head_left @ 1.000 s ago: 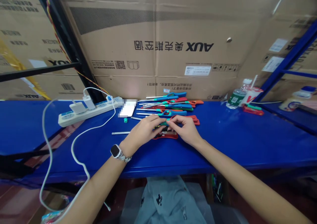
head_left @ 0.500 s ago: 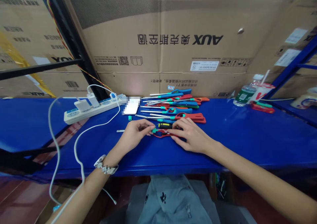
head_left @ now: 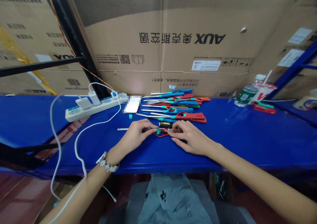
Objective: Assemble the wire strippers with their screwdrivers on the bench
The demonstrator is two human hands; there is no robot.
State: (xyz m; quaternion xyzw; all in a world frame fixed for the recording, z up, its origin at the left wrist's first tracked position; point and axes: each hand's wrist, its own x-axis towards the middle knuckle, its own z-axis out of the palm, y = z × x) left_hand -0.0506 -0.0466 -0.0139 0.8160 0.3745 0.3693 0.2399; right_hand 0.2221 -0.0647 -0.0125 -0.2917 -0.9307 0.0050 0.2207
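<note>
Low over the blue table, my left hand (head_left: 138,131) is closed in a pinch on a small green plastic piece (head_left: 158,131). My right hand (head_left: 190,135) is closed on the handle end of an opened red utility lighter (head_left: 159,135), and its fingers cover much of it. Pale inner parts (head_left: 169,130) show between the hands. A metal tube (head_left: 122,129) sticks out to the left from behind my left hand. Just beyond the fingertips lies a black and yellow screwdriver handle (head_left: 165,124), partly hidden by my right hand.
Several utility lighters (head_left: 178,110) lie piled behind my hands. Left of them are a green cap (head_left: 130,116), a white pad (head_left: 132,104) and a power strip (head_left: 74,112) with trailing cable. A bottle (head_left: 244,96), a cup (head_left: 264,91) and a red piece (head_left: 264,108) stand right.
My left hand has shifted slightly right with the green piece. Pale inner parts now show more between my fingers, while my right hand stays almost in place. The view has moved a little.
</note>
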